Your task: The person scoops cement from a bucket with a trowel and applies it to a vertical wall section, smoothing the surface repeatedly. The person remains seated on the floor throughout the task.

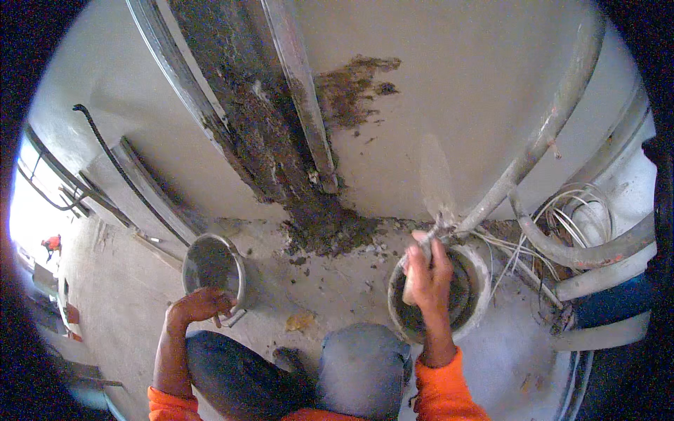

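My right hand (430, 277) is closed round the handle of a trowel (437, 172), its pale, smeared blade pointing up toward the wall. Below that hand stands a bucket (399, 319) with a mortar-crusted rim and grey material inside. At the left, my left hand (202, 306) is closed over the near rim of a second bucket (242, 270), whose inside looks dark grey. Wet dark mortar (256, 105) fills the strip between two upright boards (302, 91) on the wall, and a heap of mortar (326, 228) lies at its foot.
Curved grey pipes (547, 133) and a coil of pale cable (579, 210) crowd the right side. A dark bent rod (126, 168) and a plank (158, 182) lean at the left. Mortar is smeared (354, 91) on the wall. Far left, a person in orange (52, 243) is visible.
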`<state>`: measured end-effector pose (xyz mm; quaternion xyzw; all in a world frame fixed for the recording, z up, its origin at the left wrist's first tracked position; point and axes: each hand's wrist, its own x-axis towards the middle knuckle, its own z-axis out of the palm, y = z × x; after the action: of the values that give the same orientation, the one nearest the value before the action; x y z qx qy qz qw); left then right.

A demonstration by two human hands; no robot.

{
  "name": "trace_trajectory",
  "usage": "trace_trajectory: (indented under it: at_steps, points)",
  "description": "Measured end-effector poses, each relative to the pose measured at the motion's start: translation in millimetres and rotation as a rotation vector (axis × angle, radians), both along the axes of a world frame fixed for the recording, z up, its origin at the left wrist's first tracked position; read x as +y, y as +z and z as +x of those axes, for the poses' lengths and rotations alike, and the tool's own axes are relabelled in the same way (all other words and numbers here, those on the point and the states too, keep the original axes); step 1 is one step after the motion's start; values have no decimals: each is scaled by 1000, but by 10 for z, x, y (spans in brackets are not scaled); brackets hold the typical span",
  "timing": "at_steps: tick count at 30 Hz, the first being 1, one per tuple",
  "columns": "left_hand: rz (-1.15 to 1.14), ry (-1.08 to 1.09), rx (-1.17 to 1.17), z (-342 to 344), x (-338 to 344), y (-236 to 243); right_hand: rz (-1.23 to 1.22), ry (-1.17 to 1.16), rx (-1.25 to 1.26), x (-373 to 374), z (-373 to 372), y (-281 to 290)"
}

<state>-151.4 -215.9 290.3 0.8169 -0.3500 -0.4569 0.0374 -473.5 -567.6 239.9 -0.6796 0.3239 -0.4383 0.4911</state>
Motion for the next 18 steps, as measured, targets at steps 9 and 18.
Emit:
trace_trajectory:
  at_steps: [9,18]
  points:
    - [-108,197,183,-29,-260,-39,-31,143,987,-17,-1780,-182]
    - [-142,32,-15,-209,-524,201,-143,195,964,-15,-1475,-258]
